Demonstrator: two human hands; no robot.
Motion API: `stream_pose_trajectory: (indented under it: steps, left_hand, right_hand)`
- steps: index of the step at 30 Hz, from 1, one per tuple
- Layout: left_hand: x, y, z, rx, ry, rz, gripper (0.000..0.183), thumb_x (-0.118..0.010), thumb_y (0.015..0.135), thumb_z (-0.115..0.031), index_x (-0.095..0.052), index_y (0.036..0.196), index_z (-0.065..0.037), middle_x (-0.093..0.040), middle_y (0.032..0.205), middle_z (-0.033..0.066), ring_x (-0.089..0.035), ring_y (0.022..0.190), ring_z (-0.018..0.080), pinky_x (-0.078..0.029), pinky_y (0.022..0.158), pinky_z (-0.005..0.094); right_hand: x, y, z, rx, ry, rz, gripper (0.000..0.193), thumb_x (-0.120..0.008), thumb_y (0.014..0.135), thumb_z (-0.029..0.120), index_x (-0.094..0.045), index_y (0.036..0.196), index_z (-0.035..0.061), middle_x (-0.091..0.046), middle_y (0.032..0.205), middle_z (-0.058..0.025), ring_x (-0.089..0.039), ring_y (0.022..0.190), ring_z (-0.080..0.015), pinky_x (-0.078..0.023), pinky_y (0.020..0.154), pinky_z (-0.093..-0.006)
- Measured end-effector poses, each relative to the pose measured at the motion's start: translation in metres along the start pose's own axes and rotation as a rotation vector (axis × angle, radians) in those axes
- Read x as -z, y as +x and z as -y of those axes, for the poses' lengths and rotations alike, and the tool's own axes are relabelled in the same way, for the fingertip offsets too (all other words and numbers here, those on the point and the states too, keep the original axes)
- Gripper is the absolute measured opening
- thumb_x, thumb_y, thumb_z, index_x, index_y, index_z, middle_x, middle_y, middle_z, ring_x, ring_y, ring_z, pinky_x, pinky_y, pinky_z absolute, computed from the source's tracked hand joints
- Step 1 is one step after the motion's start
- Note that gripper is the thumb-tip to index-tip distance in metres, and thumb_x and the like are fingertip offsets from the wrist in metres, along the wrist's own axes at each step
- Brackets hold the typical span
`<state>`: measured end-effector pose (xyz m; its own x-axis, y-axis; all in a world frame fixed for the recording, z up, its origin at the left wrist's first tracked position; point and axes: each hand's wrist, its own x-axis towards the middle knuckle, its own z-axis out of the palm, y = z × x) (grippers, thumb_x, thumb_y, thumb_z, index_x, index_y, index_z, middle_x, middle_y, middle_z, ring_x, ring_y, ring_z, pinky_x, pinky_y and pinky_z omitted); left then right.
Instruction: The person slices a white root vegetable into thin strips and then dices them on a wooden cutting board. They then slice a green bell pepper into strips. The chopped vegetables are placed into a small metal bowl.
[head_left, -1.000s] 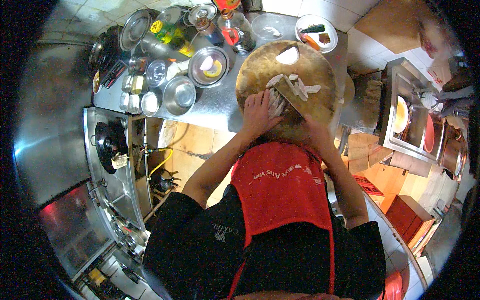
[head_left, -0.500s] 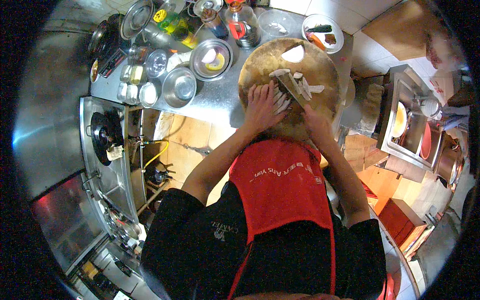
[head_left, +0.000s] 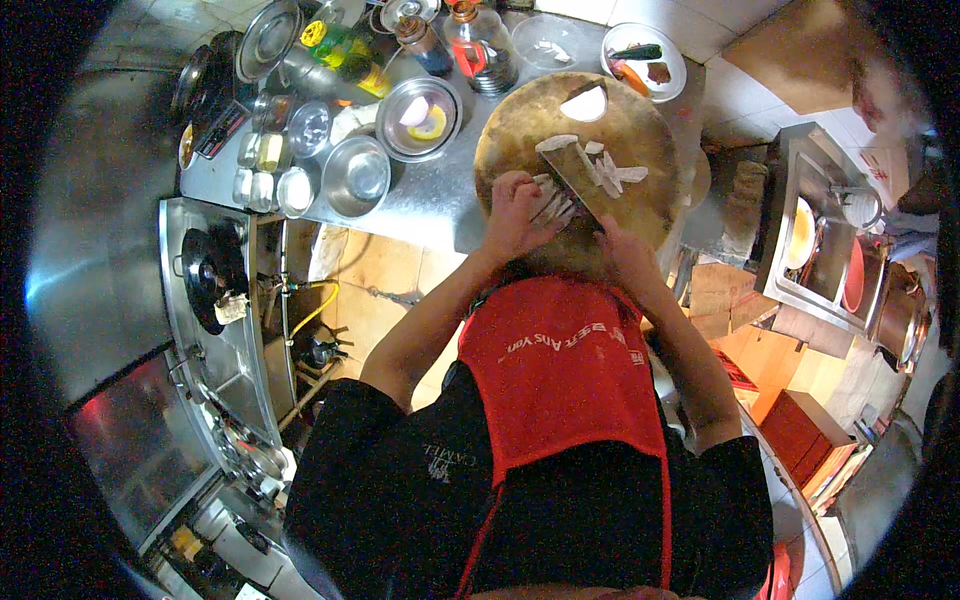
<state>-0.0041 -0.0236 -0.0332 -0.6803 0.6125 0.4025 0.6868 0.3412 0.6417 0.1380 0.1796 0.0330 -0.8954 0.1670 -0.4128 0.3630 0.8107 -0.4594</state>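
On a round wooden chopping block (head_left: 640, 215), my right hand (head_left: 625, 248) grips a cleaver (head_left: 577, 182) by its handle, the blade slanting away to the upper left. My left hand (head_left: 513, 215) is curled against a bunch of pale slices (head_left: 552, 203) just left of the blade. Their exact kind cannot be told. Several loose pale strips (head_left: 612, 172) lie right of the blade, and one pale piece rests by its far end. Farther back on the block sits a larger white half-round piece (head_left: 584, 104).
Behind the block are a plate of colourful food pieces (head_left: 645, 62), a clear bowl with white bits (head_left: 548, 42) and jars (head_left: 482, 55). Steel bowls (head_left: 357, 177) stand on the metal counter (head_left: 425, 205) to the left. A stove (head_left: 207, 280) is far left, a sink (head_left: 820, 235) right.
My left hand's fingers have drawn back and curled in, showing more of the pale slices. The cleaver stays in my right hand, in nearly the same place.
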Motion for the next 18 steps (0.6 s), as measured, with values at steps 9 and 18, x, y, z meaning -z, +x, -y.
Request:
stream_pose_trajectory:
  steps: [9, 18]
  left_hand:
    - [0.002, -0.005, -0.014, -0.024, 0.164, 0.021, 0.04, -0.079, 0.073, -0.023, -0.057, 0.102, -0.006, -0.049, 0.118, 0.0174, -0.045, 0.118, 0.0399, -0.039, 0.101, 0.0525]
    - [-0.002, -0.005, -0.015, 0.003, 0.211, 0.028, 0.042, -0.073, 0.075, -0.02, -0.056, 0.108, -0.001, -0.05, 0.12, 0.0202, -0.047, 0.117, 0.0432, -0.039, 0.102, 0.0566]
  right_hand:
    - [0.038, -0.018, 0.032, 0.038, 0.015, -0.007, 0.019, -0.054, 0.102, 0.022, -0.051, 0.11, 0.0054, -0.066, 0.083, -0.0293, -0.066, 0.081, -0.0508, -0.049, 0.066, -0.0585]
    - [0.038, -0.025, 0.041, 0.04, -0.023, 0.059, 0.018, -0.054, 0.1, 0.018, -0.048, 0.104, 0.0019, -0.065, 0.084, -0.0324, -0.064, 0.085, -0.0534, -0.049, 0.07, -0.0605]
